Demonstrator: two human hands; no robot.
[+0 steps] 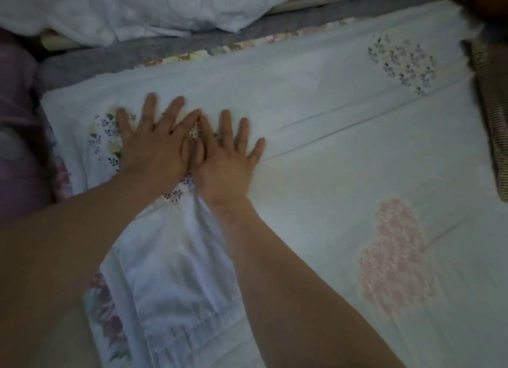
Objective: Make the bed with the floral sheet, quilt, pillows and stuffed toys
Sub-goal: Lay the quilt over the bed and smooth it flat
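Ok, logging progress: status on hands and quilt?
Left hand open, right hand open, both flat on heart-patch quilt. Crease runs rightward. Pillow beyond, clear of hands.

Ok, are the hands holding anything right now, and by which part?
Nothing is held. Left hand and right hand lie flat, fingers spread, pressing on the white heart-patch quilt.

Bare left forearm [68, 244], bare right forearm [288, 271].

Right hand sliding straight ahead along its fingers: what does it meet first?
The right hand crosses bare quilt to its far edge, then likely the floral sheet; white bedding lies beyond.
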